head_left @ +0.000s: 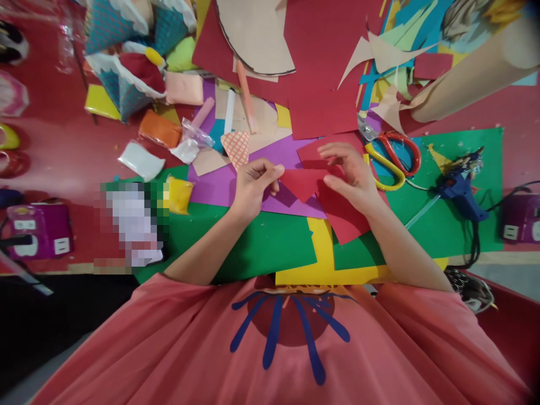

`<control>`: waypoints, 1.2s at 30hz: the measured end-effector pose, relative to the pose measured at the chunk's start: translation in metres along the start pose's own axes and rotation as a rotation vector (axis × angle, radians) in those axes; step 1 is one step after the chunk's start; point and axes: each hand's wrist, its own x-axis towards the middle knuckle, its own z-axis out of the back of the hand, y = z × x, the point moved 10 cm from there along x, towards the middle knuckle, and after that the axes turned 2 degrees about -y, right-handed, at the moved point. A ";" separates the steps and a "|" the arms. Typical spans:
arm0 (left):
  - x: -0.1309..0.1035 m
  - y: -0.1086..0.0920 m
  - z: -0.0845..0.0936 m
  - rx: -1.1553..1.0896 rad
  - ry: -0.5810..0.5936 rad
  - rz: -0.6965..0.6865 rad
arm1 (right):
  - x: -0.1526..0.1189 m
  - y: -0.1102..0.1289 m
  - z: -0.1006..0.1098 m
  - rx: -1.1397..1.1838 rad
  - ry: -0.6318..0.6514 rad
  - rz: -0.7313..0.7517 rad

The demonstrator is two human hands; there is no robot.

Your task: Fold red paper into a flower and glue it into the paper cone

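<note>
Frame centre: left hand (258, 177) pinching red paper triangle (302, 183); right hand (353, 179) by its right end, fingers parted. Scissors (383, 140) right of centre.

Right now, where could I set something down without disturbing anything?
A patch of green sheet lies bare between left forearm, purple sheet and yellow sheet; red tabletop shows left of the leftmost white packet. Crowded: beside the right hand, around the scissors, and among the packets and cones.

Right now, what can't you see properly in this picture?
All in the head view:
- Phone-like thing: masked by blocky squares.
- Red paper triangle: left end covered by the left hand.
- Black-edged beige paper: cut off by the top edge.
- Right-hand purple box: cut off by the right edge.
</note>
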 end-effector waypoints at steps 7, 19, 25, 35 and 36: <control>-0.001 0.004 -0.002 0.041 0.022 0.027 | -0.009 0.022 -0.031 -0.324 0.284 0.234; -0.004 -0.010 -0.011 0.278 0.071 -0.189 | -0.011 0.018 -0.024 -0.377 0.162 0.238; -0.011 -0.003 -0.025 0.387 0.211 -0.223 | -0.011 0.003 -0.020 -0.318 0.049 0.035; -0.004 0.003 -0.007 0.188 0.077 -0.120 | -0.019 -0.023 -0.039 0.102 0.232 -0.372; -0.004 0.003 -0.007 0.181 0.073 -0.110 | -0.019 -0.022 -0.039 0.095 0.232 -0.362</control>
